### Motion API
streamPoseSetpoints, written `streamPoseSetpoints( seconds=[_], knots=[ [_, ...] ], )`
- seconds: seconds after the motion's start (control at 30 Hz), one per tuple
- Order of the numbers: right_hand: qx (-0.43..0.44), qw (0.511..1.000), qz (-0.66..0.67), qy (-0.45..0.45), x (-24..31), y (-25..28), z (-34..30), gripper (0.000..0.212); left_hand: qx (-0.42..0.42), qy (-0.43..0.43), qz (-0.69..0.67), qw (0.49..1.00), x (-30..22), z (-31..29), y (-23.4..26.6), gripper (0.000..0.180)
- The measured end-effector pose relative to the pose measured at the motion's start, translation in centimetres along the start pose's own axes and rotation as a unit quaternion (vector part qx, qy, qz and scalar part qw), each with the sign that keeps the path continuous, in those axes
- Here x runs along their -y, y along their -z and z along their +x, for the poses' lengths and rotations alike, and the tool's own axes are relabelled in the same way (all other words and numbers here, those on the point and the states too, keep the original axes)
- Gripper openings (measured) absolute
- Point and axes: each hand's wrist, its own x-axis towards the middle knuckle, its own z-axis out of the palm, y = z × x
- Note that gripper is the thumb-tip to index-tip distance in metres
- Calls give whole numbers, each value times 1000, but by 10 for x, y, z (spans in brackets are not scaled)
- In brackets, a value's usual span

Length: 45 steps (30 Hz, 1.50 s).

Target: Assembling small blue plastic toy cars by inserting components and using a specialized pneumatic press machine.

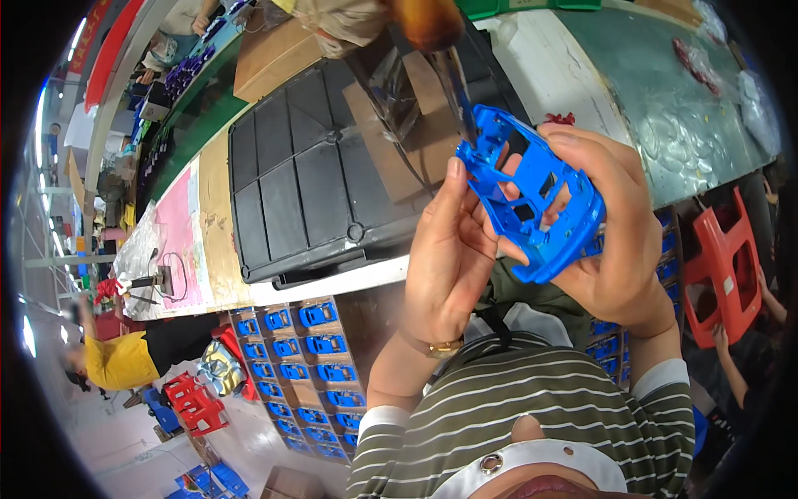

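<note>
A blue plastic toy car body shell (559, 243), its hollow side and window openings showing, is held up between my two hands. My left hand (455, 249) grips its left side, thumb near the narrow end and fingers partly hidden behind the shell. On the right, my right hand (619, 224) wraps round the wider end and outer side. A metal rod tool (455, 87) with an amber handle (426, 23) points down, its tip at the shell's upper left end; whether it touches cannot be told.
Under the tool lies a black ribbed plastic lid or case (291, 183) on the white bench, with brown cardboard (407, 166) on it. Divided boxes of blue car shells (337, 373) stand below left. A red stool (723, 270) is at right. Other people work nearby.
</note>
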Motion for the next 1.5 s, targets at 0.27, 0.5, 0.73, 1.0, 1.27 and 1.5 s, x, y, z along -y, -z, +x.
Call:
streamPoseSetpoints(
  seconds=[0.27, 0.5, 0.73, 1.0, 1.27, 1.5],
  knots=[
    [16, 999, -38, -14, 6, 3, 9, 77, 35, -6, -43, 998, -4, 3, -1, 36],
    [27, 998, -49, -17, 10, 1, 10, 77, 65, 5, -65, 996, -6, 3, 5, 37],
    [18, 998, -65, -2, 9, -1, 13, 76, 68, 2, -65, 996, -9, 4, 3, 38],
    [35, 997, -63, 8, 13, -1, 17, 79, 65, 27, -74, 995, -10, 3, 7, 39],
    [52, 996, -77, -5, 14, 2, 16, 81, 40, 45, -88, 994, -12, 4, 3, 39],
    [74, 994, -81, -10, 15, 6, 18, 83, 56, 17, -81, 995, -10, 2, 4, 39]
  ],
)
